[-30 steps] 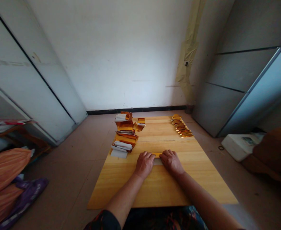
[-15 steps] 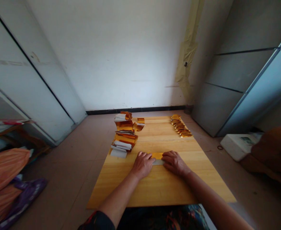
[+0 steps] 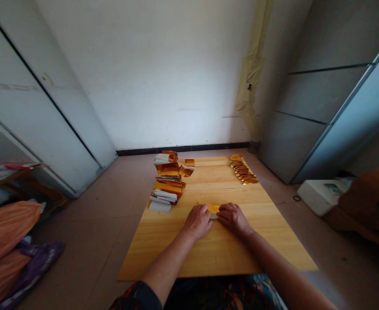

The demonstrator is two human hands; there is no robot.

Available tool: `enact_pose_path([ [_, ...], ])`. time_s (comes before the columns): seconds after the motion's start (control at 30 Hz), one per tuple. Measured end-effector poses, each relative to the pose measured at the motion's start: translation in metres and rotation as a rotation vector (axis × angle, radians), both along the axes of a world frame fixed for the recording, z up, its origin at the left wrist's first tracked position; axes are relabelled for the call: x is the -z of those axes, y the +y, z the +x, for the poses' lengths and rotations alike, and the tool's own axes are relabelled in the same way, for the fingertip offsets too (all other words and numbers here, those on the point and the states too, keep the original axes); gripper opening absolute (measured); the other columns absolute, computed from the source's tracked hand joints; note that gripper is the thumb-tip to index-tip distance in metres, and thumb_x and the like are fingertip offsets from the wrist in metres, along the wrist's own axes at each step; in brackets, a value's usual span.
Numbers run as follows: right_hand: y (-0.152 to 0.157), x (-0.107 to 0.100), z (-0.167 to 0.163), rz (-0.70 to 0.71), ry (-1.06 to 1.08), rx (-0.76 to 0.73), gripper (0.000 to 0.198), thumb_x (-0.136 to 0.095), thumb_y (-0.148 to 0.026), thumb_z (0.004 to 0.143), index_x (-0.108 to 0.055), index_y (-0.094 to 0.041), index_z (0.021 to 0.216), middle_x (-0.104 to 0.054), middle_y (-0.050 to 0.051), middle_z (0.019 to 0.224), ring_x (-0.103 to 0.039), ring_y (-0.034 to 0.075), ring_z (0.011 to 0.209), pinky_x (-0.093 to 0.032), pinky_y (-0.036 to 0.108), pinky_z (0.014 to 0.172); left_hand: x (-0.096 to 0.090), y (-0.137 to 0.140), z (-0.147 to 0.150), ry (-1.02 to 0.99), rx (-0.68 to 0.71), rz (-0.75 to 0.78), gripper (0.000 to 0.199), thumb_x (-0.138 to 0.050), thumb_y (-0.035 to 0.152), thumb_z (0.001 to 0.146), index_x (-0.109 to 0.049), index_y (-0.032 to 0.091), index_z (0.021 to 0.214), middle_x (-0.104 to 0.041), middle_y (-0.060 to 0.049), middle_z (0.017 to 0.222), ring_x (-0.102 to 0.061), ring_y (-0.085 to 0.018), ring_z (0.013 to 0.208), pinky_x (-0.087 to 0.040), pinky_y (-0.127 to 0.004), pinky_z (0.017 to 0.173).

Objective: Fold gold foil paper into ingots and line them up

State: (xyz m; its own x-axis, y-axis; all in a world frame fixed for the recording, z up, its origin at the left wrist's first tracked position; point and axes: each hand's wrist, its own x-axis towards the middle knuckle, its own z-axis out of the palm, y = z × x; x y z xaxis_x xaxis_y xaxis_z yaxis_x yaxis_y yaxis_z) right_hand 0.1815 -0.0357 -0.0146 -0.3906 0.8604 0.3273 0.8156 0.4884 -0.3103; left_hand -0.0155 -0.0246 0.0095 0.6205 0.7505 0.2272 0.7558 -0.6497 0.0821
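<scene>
So the thing in the middle is a small gold sheet point(image 3: 214, 209) with a pale strip along its near side, lying on the wooden tabletop point(image 3: 222, 254) right in front of the person, between the two hands. Looks like thin foil-faced paper to me, so I'd expect it to weigh next to nothing, bend easily and hold a crease once pressed. The shiny face is probably a bit slick, and I'd guess it tears or scuffs if you yank it (been there with gift wrap). Best hold is at the two short ends, light pinch, with the table backing it up.

That's pretty much the grip here: the left hand point(image 3: 198, 221) has its fingers curled in, pinching the left end, and the right hand point(image 3: 234, 217) pinches the right end. Can't tell exactly where the thumb tips sit.

Further out, past the left hand, there are piles of gold-and-white paper point(image 3: 170, 187) along the table's left side, with a loose curled piece point(image 3: 187, 171) beside them. At the far right corner there's an overlapping row of shaped gold pieces point(image 3: 242, 171), well apart from the hands
</scene>
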Motion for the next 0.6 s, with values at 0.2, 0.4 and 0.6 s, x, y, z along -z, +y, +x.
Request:
enact_pose_path([
  [0.2,0.006,0.005,0.005,-0.011,0.086,-0.035,0.018,-0.058,-0.036,0.085,-0.072,-0.027,0.089,-0.066,0.005,0.098,-0.055,0.018,0.091,-0.038,0.033,0.083,0.014,-0.005,0.009,-0.003,-0.080,0.082,0.012,-0.053,0.020,0.084,-0.063,0.019,0.078,-0.061,-0.006,0.083,-0.056,-0.021,0.084,-0.045,-0.033,0.072],
  [0.4,0.005,0.005,0.013,-0.043,0.119,-0.118,0.019,-0.060,-0.029,0.080,-0.071,-0.027,0.095,-0.065,0.006,0.104,-0.055,0.020,0.095,-0.039,0.036,0.086,0.020,-0.009,0.009,0.014,-0.103,0.188,0.018,-0.050,0.018,0.086,-0.063,0.019,0.073,-0.060,-0.005,0.075,-0.056,-0.019,0.076,-0.043,-0.030,0.067],
  [0.6,0.009,0.004,0.011,-0.080,0.119,-0.073,0.014,-0.059,-0.027,0.081,-0.072,-0.027,0.086,-0.066,0.004,0.099,-0.056,0.019,0.094,-0.038,0.034,0.085,0.017,-0.015,0.007,0.004,-0.107,0.168,0.018,-0.048,0.018,0.087,-0.062,0.019,0.075,-0.060,-0.005,0.078,-0.055,-0.019,0.079,-0.041,-0.031,0.068],
])
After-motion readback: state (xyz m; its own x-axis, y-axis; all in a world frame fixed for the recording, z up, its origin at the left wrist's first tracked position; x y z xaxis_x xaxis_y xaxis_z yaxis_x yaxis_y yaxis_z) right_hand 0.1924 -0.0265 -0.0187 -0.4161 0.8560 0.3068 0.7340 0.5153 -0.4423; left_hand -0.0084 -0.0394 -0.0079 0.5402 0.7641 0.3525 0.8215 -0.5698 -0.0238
